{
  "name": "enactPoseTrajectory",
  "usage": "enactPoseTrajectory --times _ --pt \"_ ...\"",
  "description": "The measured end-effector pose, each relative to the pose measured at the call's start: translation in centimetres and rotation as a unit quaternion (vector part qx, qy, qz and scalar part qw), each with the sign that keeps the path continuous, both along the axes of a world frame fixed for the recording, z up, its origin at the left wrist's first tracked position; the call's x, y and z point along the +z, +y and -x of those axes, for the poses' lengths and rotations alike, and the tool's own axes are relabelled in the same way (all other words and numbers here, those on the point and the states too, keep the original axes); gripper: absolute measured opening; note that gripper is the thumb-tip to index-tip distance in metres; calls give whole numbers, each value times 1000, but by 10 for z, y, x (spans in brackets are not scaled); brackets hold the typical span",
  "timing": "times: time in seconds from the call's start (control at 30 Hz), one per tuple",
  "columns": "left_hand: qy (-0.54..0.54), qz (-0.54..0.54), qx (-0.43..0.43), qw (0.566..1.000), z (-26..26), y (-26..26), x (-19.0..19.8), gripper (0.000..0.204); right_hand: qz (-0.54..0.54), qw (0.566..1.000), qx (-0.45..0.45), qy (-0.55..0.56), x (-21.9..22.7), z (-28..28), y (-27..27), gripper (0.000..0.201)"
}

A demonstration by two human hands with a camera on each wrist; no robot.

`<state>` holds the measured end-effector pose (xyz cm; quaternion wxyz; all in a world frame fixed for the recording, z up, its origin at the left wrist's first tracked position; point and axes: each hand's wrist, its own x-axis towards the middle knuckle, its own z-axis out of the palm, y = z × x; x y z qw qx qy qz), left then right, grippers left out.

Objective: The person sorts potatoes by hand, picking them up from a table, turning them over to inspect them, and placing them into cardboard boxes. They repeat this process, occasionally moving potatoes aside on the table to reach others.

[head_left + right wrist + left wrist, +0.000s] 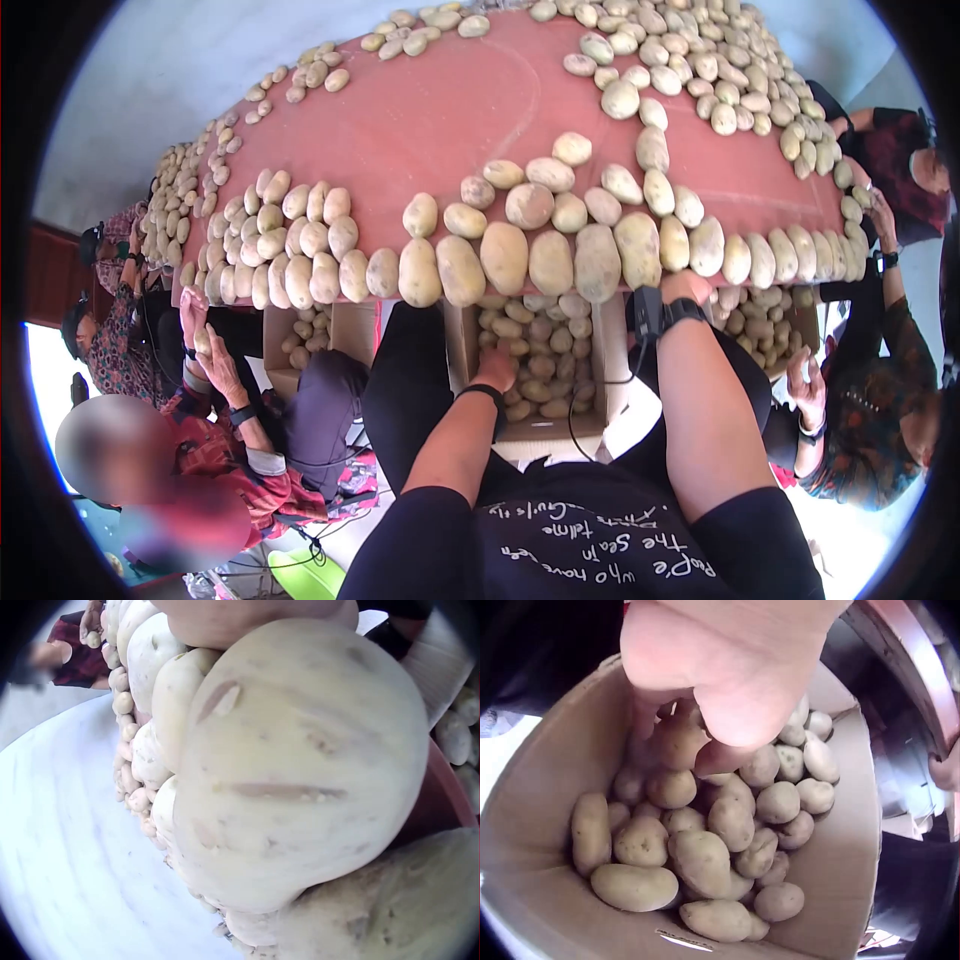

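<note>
My left hand (497,368) reaches down into a cardboard box (548,430) of potatoes, below the table edge. In the left wrist view, the thumb and fingers of this hand (727,667) grip a potato (681,742), with more potatoes (701,862) lying loose beneath. At the table's near edge is my right hand (685,288), close beside the row of large potatoes (638,250). A large pale potato (300,772) with shallow scrapes fills much of the right wrist view and hides most of the right hand (255,619); its fingers are out of sight.
The red table (430,120) carries piles of potatoes (700,60) along its far and side edges. More boxes (345,335) stand below the near edge on both sides. Other people sit left (220,470) and right (870,430). A cable (572,410) hangs from my right wrist.
</note>
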<state>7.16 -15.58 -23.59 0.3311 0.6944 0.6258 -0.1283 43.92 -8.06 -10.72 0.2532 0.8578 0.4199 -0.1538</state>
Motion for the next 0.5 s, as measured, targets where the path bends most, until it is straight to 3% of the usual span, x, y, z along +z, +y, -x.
enactPoseTrajectory --times 0.03,0.07,0.1,0.13,0.2,0.23,0.3,0.4,0.43,0.47,0.5 --pt "2 2 9 1000 -2 3 3 49 50 993 -103 -6 0 0 12 31" --pt "5 5 18 1000 -3 7 5 49 40 964 -259 40 -7 -3 18 30" --pt "6 31 -13 999 0 14 0 45 43 980 -193 10 -12 -1 16 29" --pt "3 41 -14 999 1 17 4 44 47 991 -127 -19 13 17 13 28" --pt "-3 61 -18 998 -4 23 32 41 106 989 -99 5 42 29 18 28" --pt "-80 132 50 987 -5 26 44 40 135 987 -85 17 53 32 21 28" --pt "-229 265 178 920 -6 29 71 39 117 988 -94 19 42 28 20 31" --pt "-419 386 213 794 -7 27 136 39 6 972 -230 49 13 16 18 39" --pt "-453 392 209 773 -6 30 159 37 -101 913 -383 100 0 10 17 42" --pt "-488 396 206 750 -4 36 183 35 -306 720 -597 175 -13 6 21 45" --pt "-521 400 204 725 -2 41 206 34 -435 499 -723 196 -20 4 25 48"
